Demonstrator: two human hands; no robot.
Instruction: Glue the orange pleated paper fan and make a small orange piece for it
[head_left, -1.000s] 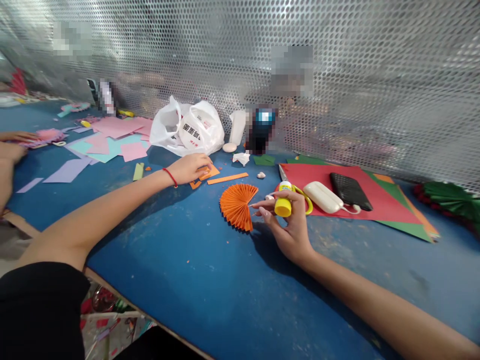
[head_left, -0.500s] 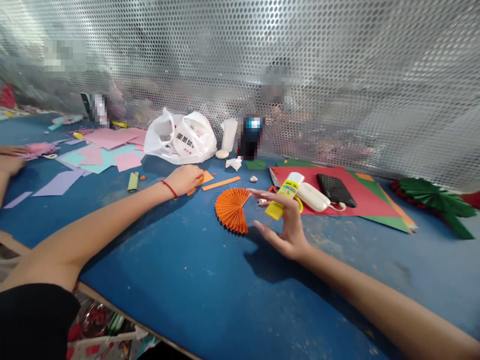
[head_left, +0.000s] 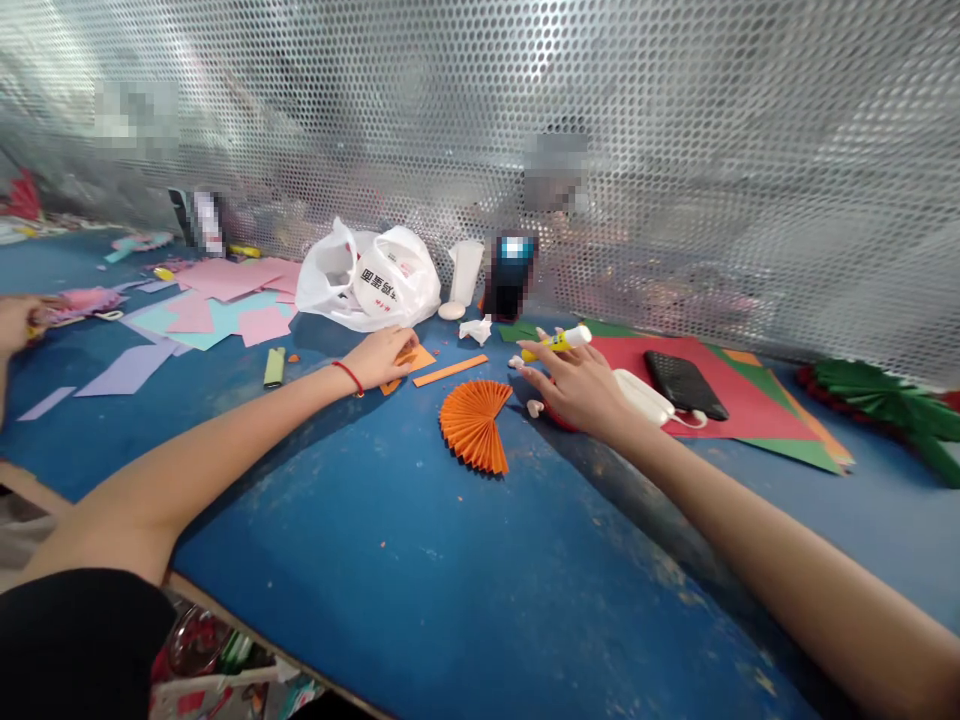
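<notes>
My left hand (head_left: pixel 384 358), a red string round its wrist, rests on the table with its fingers bent over a small piece of orange paper (head_left: pixel 421 357). A yellow glue stick (head_left: pixel 556 344) with a white end is tucked between the fingers of my right hand (head_left: pixel 581 388). That hand reaches low over the table, above a red item (head_left: pixel 559 418) mostly covered by the palm. Between the hands lies an orange pleated paper fan (head_left: pixel 477 425), spread to more than a half circle and touched by neither hand. Behind it is a narrow orange paper strip (head_left: pixel 451 370).
Red paper (head_left: pixel 750 400) under a black case (head_left: pixel 684 385) and a white case (head_left: pixel 643 398) lies right, near a green pleated piece (head_left: pixel 870 395). A white plastic bag (head_left: pixel 367 275), green lighter (head_left: pixel 274 367) and pink paper (head_left: pixel 225 278) stand left. Another person's hand (head_left: pixel 16 322) shows far left.
My right hand has moved away from the fan, farther back and lower, and the glue stick has tilted toward level. My left hand stays on the orange paper. The view has shifted slightly.
</notes>
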